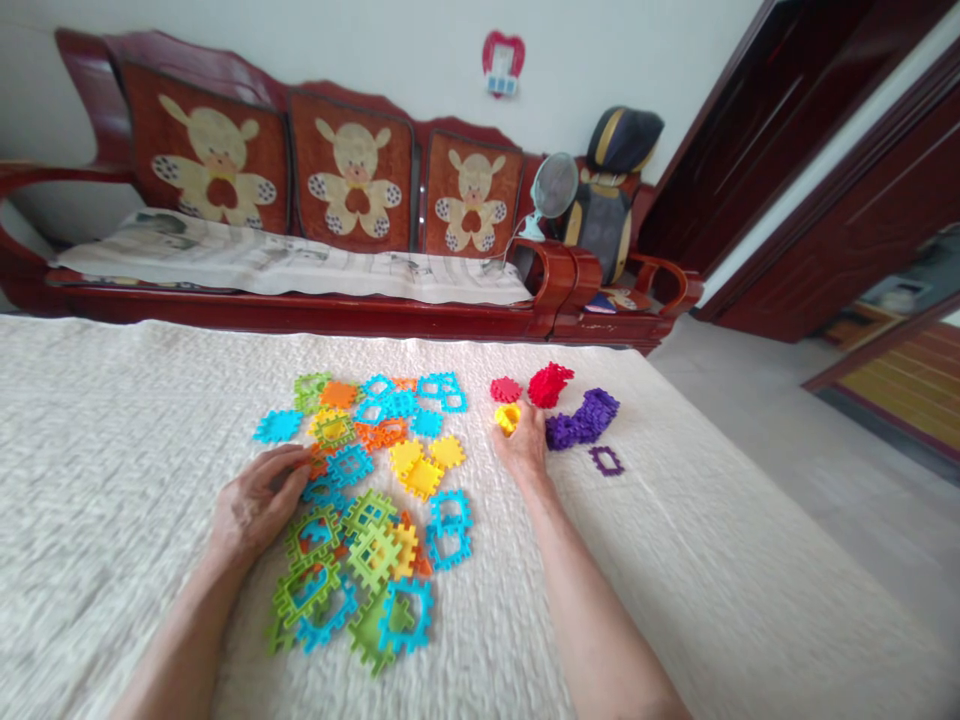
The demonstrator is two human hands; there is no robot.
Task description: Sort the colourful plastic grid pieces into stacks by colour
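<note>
Right hand pinches yellow pieces in its fingers, toward the white cloth's far edge. Left hand touches an orange piece; whether its fingers pinch is unclear.

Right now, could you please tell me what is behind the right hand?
Beyond the right hand lie a pinkish-red piece and red pieces; whatever the hand covers cannot be seen.

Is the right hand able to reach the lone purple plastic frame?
Likely yes: nothing covers the frame and its near side is free, though the right hand is at yellow plastic pieces.
</note>
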